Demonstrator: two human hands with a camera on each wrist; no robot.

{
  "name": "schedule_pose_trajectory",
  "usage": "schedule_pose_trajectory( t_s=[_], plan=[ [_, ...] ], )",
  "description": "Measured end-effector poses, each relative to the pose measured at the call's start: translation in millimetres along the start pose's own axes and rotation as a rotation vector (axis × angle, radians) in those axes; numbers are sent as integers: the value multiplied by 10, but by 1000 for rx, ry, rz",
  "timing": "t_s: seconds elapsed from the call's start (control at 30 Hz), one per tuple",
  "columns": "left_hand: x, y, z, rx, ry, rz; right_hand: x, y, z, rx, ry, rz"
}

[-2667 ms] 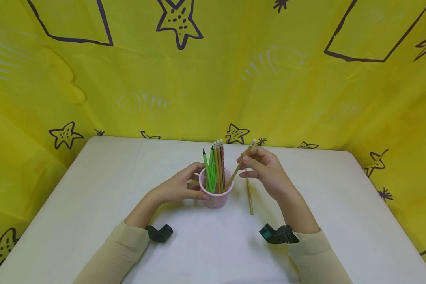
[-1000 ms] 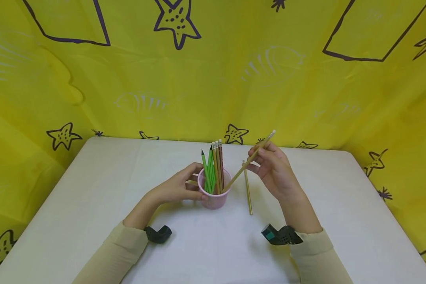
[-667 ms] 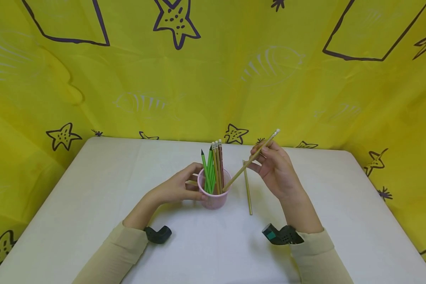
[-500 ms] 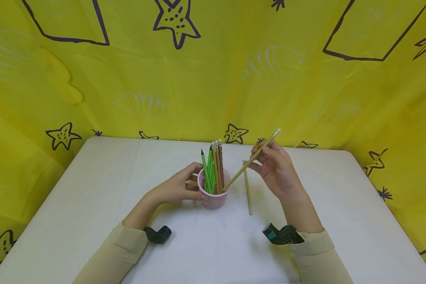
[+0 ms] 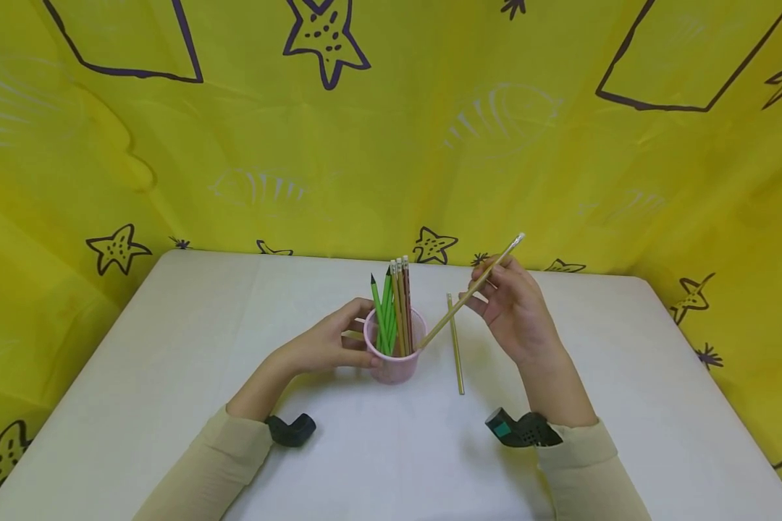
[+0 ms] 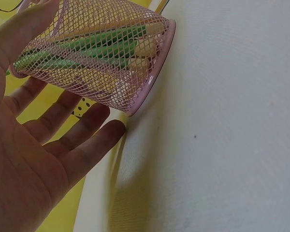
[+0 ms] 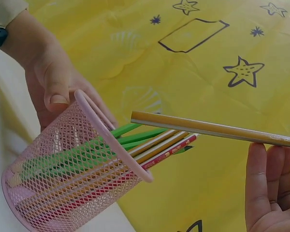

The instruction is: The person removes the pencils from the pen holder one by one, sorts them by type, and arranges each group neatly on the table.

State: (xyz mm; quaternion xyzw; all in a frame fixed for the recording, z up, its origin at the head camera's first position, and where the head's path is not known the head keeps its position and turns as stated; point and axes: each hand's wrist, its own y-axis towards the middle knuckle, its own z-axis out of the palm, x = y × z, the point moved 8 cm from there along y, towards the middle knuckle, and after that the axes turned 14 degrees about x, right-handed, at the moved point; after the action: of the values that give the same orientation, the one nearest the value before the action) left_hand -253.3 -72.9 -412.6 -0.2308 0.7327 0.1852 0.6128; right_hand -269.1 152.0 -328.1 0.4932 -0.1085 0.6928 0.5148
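A pink mesh pencil cup (image 5: 394, 372) stands mid-table in the head view. My left hand (image 5: 322, 340) steadies it from the left, thumb near the rim and fingers reaching around the back. Inside are several green pencils (image 5: 384, 325), gold pencils (image 7: 157, 145) and a red patterned pencil (image 7: 176, 149). My right hand (image 5: 518, 307) pinches another gold pencil (image 5: 443, 323), its eraser end up and to the right. In the right wrist view that pencil's flat, unsharpened lower end shows outside the cup, beyond the rim.
One more gold pencil (image 5: 457, 354) lies on the white table (image 5: 391, 463) right of the cup, partly under the held one in the head view. Behind the table hangs a yellow curtain (image 5: 391, 145) printed with stars and fish. Dark devices sit at both wrists.
My right hand has moved right and tilted the gold pencil further over. The pencil's lower end has shifted from inside the cup to its right rim. My left hand keeps its place.
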Motion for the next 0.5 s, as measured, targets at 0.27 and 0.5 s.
schedule_pose_trajectory(
  t_s=[0.27, 0.5],
  plan=[
    [-16, 10, 0, 3, -3, 7, 7, -21, -93, -81, 8, -6],
    [10, 4, -11, -7, -5, -12, -4, -20, -152, -114, 7, 5]
  ],
)
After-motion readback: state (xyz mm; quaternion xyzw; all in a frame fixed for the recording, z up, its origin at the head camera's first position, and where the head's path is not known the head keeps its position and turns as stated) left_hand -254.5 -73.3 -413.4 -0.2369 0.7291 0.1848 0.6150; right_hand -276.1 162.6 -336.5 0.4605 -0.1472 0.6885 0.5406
